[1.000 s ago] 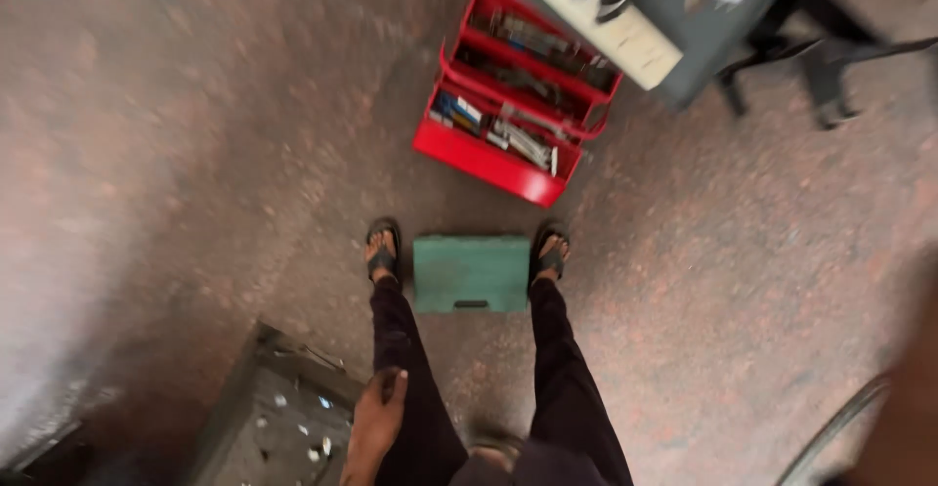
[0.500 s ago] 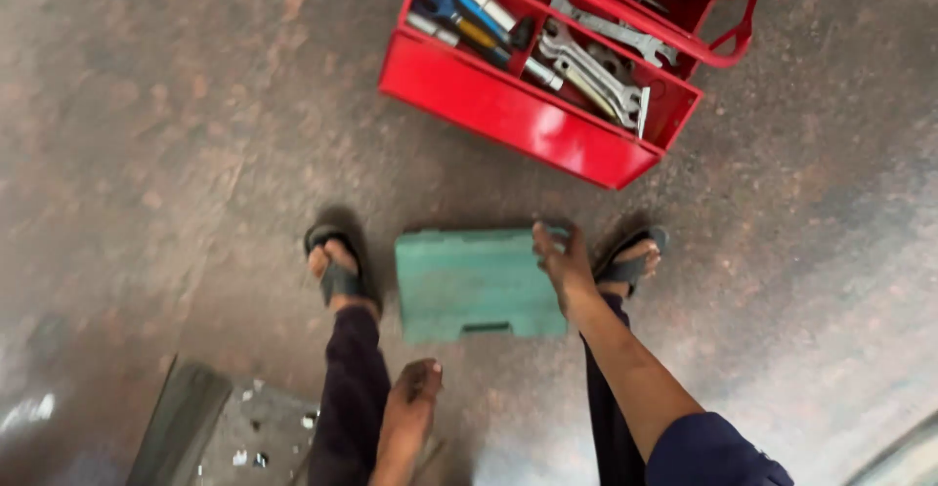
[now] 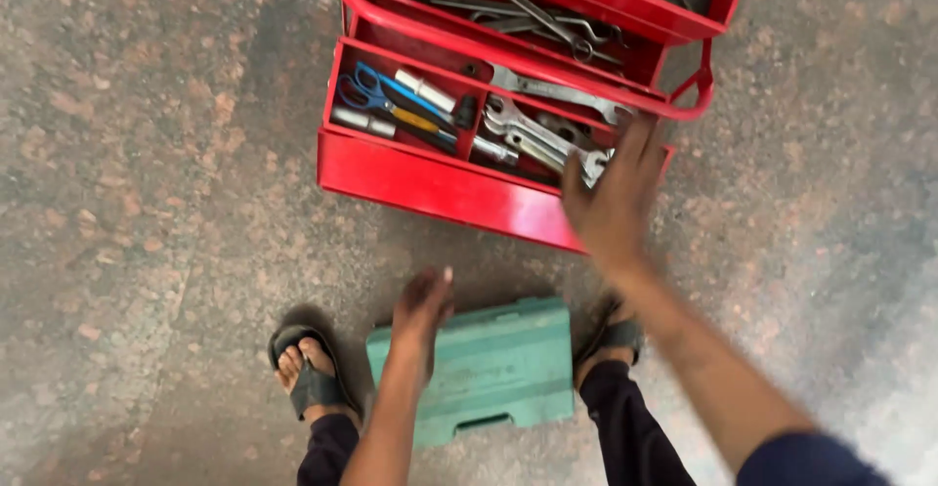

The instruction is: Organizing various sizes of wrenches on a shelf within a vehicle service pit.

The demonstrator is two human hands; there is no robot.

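red steel makes up the cantilever toolbox (image 3: 440,183) standing open on the speckled stone floor (image 3: 147,154), its tiered trays spread out. the right hand (image 3: 611,203) hangs over the front right corner of the lower tray, fingers spread apart and closed on nothing, fingertips just above a cluster of silver spanners (image 3: 542,134) — whether they touch the metal cannot be told, since the hand is blurred. in the compartment to the left lie blue-handled scissors (image 3: 363,85) and a screwdriver with a blue and yellow handle (image 3: 415,110). more long tools sit in the upper tray (image 3: 547,22).

nearer the person, a green plastic case (image 3: 489,369) lies flat and shut on the floor between the two feet. the left hand (image 3: 422,305) is over its upper left corner, fingers loosely extended and holding nothing; it looks to be at the case's edge, though contact is unclear. each foot wears a black sandal (image 3: 308,379), and dark trousers (image 3: 625,427) show at the bottom of the view.
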